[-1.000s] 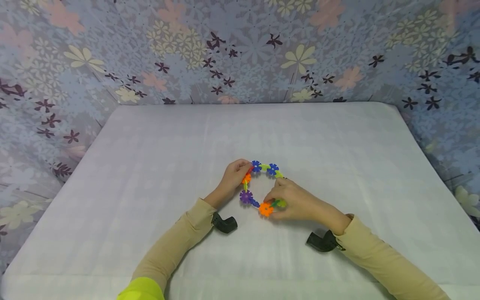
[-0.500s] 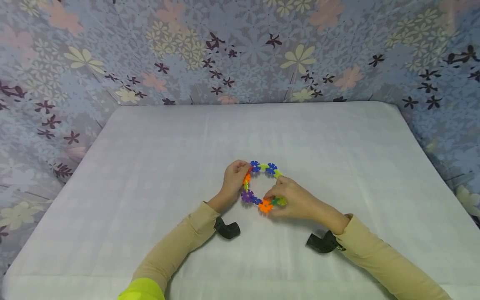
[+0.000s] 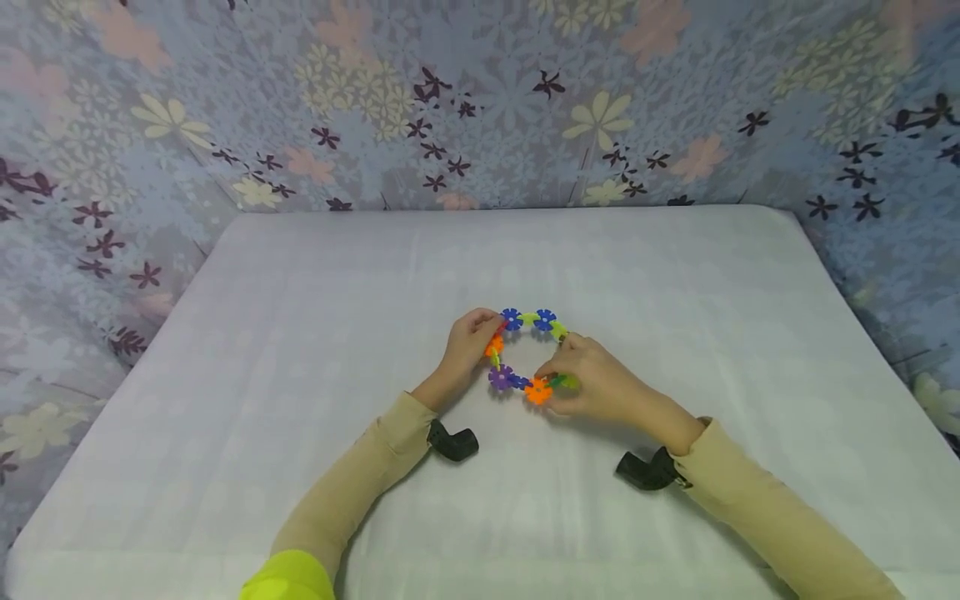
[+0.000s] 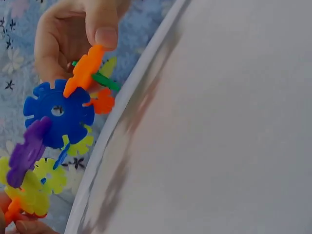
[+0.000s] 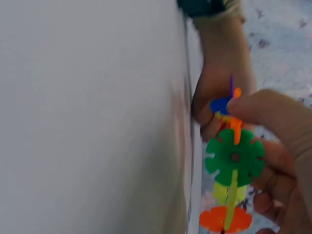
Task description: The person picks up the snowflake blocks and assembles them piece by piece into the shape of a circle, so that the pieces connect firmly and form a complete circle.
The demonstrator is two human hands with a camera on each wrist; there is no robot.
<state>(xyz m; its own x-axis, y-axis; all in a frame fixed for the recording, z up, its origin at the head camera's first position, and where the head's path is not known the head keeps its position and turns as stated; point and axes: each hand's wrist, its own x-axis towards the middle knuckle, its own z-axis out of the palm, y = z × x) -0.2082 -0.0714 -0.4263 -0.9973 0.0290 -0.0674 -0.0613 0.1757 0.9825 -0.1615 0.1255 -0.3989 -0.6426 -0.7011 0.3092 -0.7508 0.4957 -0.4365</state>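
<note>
A ring of slotted plastic flower discs (image 3: 545,319), joined edge to edge, is held between both hands over the table. Blue, yellow, orange, purple, green and red discs show in it. My left hand (image 3: 465,343) pinches its far left part, beside a red piece and an orange disc (image 3: 494,345). With thumb and fingers, my right hand (image 3: 600,382) grips the near right part at another orange disc (image 3: 538,391). In the right wrist view, a green disc (image 5: 235,157) lies just below the right thumb (image 5: 248,108). The right fingers hide part of the ring's right side.
The table wears a white cloth (image 3: 337,275). Dark curved wrist mounts, left (image 3: 454,443) and right (image 3: 645,470), hang low beside the forearms. Behind stands a flower-patterned backdrop (image 3: 495,108).
Both hands and the ring have shifted slightly away from the person, toward the back of the table. The ring's near side has come up and a little right in view. The grips look the same.
</note>
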